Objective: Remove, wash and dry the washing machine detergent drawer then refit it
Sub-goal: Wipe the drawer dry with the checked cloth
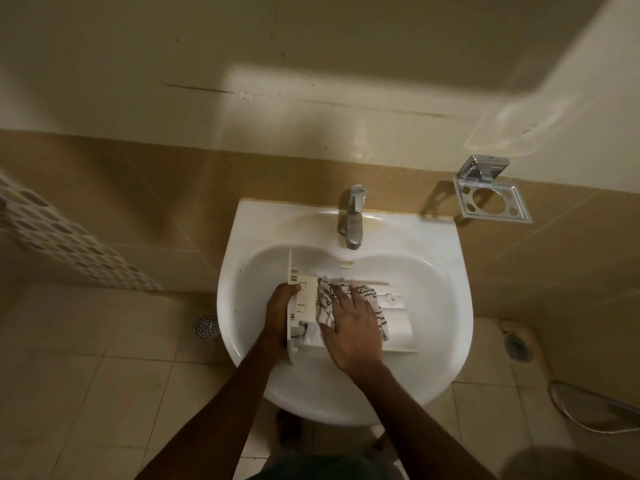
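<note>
A white detergent drawer (398,318) lies across the basin of a white sink (249,237), its front panel turned to the left. My left hand (278,315) grips that front panel from the left side. My right hand (351,329) lies flat with fingers spread on a white cloth with black lines (325,296), pressing it onto the top of the drawer. Much of the drawer's middle is hidden under the cloth and my right hand.
A chrome tap (354,216) stands at the back of the sink, with no water running. A metal holder (491,195) is fixed to the wall at the right. Floor drains (206,326) sit on the tiled floor at both sides.
</note>
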